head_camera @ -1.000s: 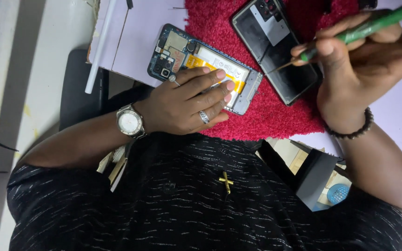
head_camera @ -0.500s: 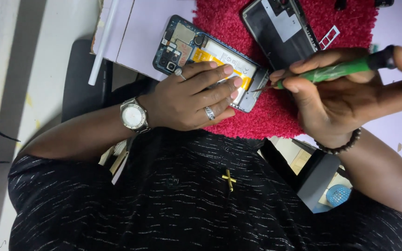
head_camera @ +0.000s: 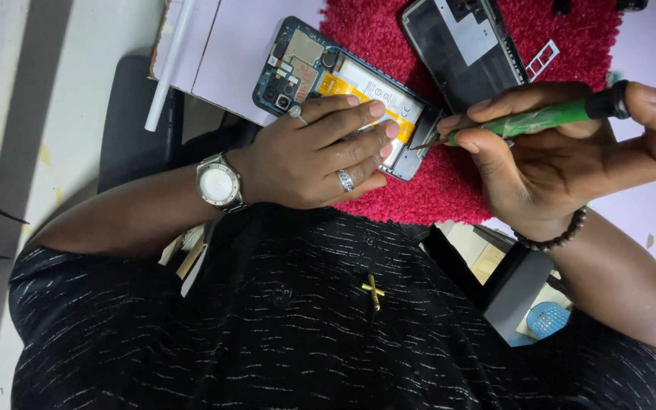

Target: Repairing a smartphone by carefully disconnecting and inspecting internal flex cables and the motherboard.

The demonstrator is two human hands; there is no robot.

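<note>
Head view, left to right. Pale floor (head_camera: 62,137) along the left edge, with a dark chair (head_camera: 127,121) pulled up against the desk. Pale lilac desk (head_camera: 229,53) across the top, a white rod (head_camera: 170,64) lying at its left edge and sticking out past the near edge. Fluffy red mat (head_camera: 434,190) spread over the middle of the desk, reaching the near edge.

Opened phone (head_camera: 305,68) lying aslant, camera end on the bare desk, other end on the left part of the mat; circuit board and yellow-labelled battery exposed. Left hand (head_camera: 309,156), wristwatch (head_camera: 218,184) on the wrist and ring on one finger, pressed flat onto the phone's near half, fingers spread, pinning rather than gripping.

Detached black back cover (head_camera: 465,45) further right on the mat, toward the far edge, just beside the phone's end. Small white card tray (head_camera: 542,58) right of the cover, also on the mat.

Right hand (head_camera: 563,163), bead bracelet (head_camera: 552,239) at the wrist, closed around a green-handled screwdriver (head_camera: 548,118), metal tip touching the phone's right end. Hands close together, not touching.

Black speckled shirt (head_camera: 305,319) filling the bottom, a blue round object (head_camera: 548,319) low on the right below the desk.
</note>
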